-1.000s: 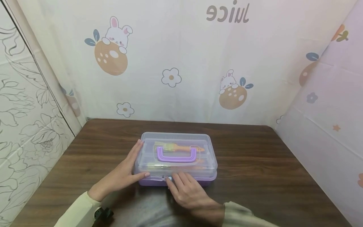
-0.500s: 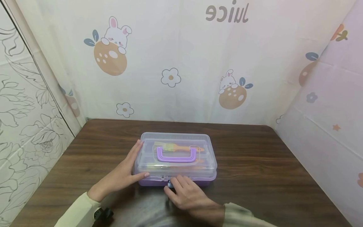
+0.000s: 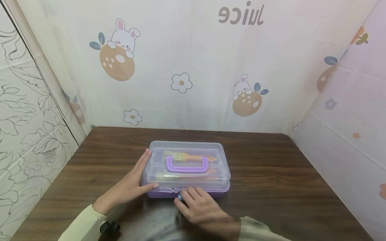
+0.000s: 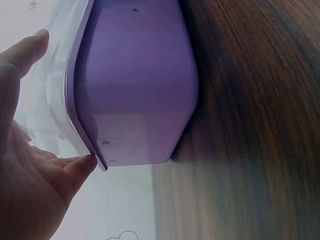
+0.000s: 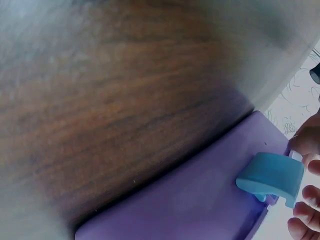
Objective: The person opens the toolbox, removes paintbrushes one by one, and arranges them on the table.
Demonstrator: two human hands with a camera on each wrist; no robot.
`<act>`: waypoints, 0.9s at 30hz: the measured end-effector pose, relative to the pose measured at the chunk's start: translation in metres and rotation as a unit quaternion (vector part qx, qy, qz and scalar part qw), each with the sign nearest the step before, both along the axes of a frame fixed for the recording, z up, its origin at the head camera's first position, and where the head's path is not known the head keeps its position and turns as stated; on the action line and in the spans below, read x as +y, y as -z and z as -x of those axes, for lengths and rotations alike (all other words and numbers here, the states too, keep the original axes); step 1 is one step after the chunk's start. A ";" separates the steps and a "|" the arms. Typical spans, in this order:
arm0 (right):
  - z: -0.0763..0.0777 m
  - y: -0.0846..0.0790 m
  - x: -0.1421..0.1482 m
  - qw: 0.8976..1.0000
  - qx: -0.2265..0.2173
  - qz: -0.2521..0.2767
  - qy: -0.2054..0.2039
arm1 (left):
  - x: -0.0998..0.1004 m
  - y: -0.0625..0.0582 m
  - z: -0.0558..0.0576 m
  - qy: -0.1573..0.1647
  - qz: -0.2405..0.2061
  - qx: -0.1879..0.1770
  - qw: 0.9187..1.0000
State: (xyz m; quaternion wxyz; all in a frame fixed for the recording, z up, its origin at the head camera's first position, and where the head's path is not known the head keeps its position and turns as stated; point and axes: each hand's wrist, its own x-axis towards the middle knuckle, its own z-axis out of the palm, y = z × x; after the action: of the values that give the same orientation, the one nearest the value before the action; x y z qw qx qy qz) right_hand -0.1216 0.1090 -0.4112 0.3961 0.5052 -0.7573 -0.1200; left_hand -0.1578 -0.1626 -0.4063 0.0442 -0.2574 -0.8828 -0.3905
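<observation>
A plastic storage box sits on the table, with a clear lid (image 3: 218, 172) over a purple base (image 4: 135, 75). On the lid lies a purple carrying handle (image 3: 187, 169). My left hand (image 3: 125, 187) rests on the box's left side, fingers extended along the lid's edge and thumb on its front. My right hand (image 3: 202, 209) is at the middle of the front, curled fingers and thumb about the blue latch (image 5: 272, 172), which juts outward from the base. Right fingertips (image 5: 305, 215) show beside the latch in the right wrist view.
Through the lid shows a brush with an orange handle (image 3: 193, 157). Dark wood-grain tabletop (image 3: 265, 174) surrounds the box. Behind it hangs a pale curtain (image 3: 205, 110) printed with rabbits and flowers, and a panel with flower line drawings (image 3: 33, 134) stands at the left.
The blue latch has tipped downward and outward from the lid's edge, my right fingers shifting slightly down with it. My left hand and the box have stayed in place.
</observation>
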 end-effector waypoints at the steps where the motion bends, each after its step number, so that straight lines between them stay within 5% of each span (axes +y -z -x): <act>1: 0.000 -0.002 0.001 1.000 -0.004 0.003 -0.002 | 0.000 0.000 0.000 0.000 0.000 0.000 1.000; 6: 0.000 -0.014 0.006 0.999 -0.015 0.034 -0.024 | 0.000 0.000 0.000 0.001 0.000 0.003 1.000; 13: 0.007 -0.034 0.010 0.991 0.046 0.102 -0.067 | 0.000 0.000 0.000 0.002 -0.001 0.005 1.000; 27: 0.025 -0.036 0.046 0.983 0.001 0.181 -0.016 | -0.001 0.002 0.001 -0.003 -0.005 0.011 1.000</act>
State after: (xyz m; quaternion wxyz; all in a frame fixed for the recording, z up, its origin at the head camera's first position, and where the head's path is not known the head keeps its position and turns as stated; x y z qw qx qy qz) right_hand -0.1464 0.1548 -0.3756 0.4834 0.4371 -0.7581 0.0247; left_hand -0.1586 -0.1635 -0.4083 0.0559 -0.2589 -0.8811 -0.3919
